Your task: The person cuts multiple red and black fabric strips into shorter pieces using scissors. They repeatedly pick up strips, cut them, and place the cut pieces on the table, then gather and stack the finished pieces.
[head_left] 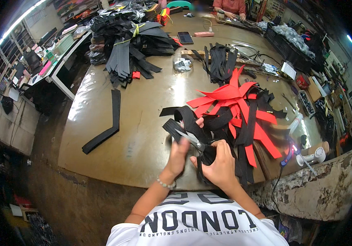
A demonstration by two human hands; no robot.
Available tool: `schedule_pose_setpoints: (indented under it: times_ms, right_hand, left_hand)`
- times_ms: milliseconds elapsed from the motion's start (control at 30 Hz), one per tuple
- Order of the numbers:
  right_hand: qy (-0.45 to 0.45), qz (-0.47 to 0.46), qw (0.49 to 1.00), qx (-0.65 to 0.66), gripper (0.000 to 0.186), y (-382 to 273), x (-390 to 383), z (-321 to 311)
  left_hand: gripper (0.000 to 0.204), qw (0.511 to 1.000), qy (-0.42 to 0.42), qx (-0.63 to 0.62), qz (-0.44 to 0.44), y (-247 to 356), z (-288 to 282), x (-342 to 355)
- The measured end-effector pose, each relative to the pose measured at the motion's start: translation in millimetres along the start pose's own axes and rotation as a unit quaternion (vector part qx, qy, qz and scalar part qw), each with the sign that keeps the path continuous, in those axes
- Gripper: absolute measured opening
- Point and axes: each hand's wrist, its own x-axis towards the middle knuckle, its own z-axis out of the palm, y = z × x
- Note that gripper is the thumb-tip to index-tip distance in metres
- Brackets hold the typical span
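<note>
"Two hands are working in the head view; what is each doing?"

"The right hand is gripping the scissors by the handles. The left hand appears to be gripping the black strap, though motion blur is hiding the exact contact."

"Where is the strap lying, and how is it likely to be handling?"

"It is looping above the near edge of the tabletop, beside the open blades. Judging by its ribbed, curling form, it is probably behaving as light, springy webbing, hard to damage by squeezing; pinching flat across its width, clear of the blades, is seeming best."

"What is standing in the way?"

"Red strips are crowding the right side, overlapping other black pieces. A blue corded tool is resting farther right; a lone black strip is lying well apart, leftward."
</note>
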Motion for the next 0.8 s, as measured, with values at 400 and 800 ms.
schedule_pose_setpoints:
  times_ms: [400,800]
  right_hand:
    - [-0.042,-0.094,0.993,0.063,0.038,18,-14,21]
    - [-0.119,-0.018,0.988,0.101,0.039,29,-34,30]
  left_hand:
    - [0.026,0.995,0.085,-0.045,-0.008,-4,-6,-9]
    - [0.058,0.369,0.285,0.882,-0.071,153,-179,12]
